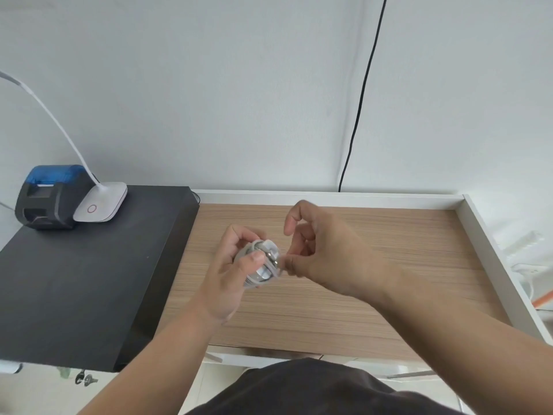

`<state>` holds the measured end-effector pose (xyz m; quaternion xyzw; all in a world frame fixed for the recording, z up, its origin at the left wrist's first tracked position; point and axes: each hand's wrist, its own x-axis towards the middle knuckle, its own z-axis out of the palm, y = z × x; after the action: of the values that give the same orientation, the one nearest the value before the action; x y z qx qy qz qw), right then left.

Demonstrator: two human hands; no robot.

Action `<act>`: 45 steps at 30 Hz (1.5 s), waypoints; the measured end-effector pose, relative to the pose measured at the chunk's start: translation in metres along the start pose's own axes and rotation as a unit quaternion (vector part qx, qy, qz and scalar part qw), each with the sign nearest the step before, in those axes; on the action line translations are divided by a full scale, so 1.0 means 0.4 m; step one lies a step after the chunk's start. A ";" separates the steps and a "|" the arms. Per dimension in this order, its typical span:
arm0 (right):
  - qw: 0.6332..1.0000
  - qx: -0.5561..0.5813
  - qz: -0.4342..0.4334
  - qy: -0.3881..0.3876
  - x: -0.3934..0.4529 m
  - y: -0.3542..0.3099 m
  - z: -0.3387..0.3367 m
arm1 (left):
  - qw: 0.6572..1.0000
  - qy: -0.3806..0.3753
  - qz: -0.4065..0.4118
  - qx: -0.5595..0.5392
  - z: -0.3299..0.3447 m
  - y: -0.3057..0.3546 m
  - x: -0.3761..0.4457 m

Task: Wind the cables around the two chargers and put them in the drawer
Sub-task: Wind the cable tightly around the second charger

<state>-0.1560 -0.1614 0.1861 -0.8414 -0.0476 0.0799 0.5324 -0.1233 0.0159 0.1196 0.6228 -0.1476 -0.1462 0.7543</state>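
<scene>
A white charger [263, 275] with its white cable wound around it sits in my left hand [230, 274], which grips it above the wooden desk. My thumb presses on the coils. My right hand [323, 259] is just to the right of the charger, and its thumb and fingertips pinch the cable's free end [282, 262] against the bundle. A second charger is not in view, and no drawer shows.
The wooden desk [374, 265] has a raised white rim [484, 244] at the back and right. A black board [74, 280] on the left carries a blue-black printer [51, 196] and a white lamp base [101, 206]. A black wire [362, 94] hangs down the wall.
</scene>
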 end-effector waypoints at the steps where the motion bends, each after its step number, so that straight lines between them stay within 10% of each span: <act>1: 1.000 0.020 0.013 -0.013 -0.007 0.002 0.017 | 1.000 0.015 0.005 -0.010 0.001 0.004 0.004; 15: 0.981 0.187 0.048 0.022 0.037 0.002 0.035 | 0.993 0.057 0.054 -0.085 -0.011 0.043 0.030; 22: 0.884 0.452 0.110 0.047 0.052 0.008 0.074 | 0.994 0.038 0.096 -0.019 -0.032 0.048 0.010; 29: 0.873 0.477 0.051 0.090 0.068 0.005 0.077 | 0.995 0.018 0.089 -0.037 -0.035 0.047 -0.001; 39: 0.968 0.232 -0.021 -0.094 0.081 -0.017 0.003 | 0.994 -0.017 0.032 -0.105 -0.044 0.043 -0.004; 45: 0.995 0.060 -0.026 -0.080 0.096 -0.046 -0.009 | 0.998 -0.027 0.027 -0.059 -0.045 0.032 -0.012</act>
<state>-0.1176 -0.1506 0.2010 -0.7976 -0.1066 0.1358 0.5780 -0.1199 0.0361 0.1287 0.5686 -0.1756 -0.1512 0.7893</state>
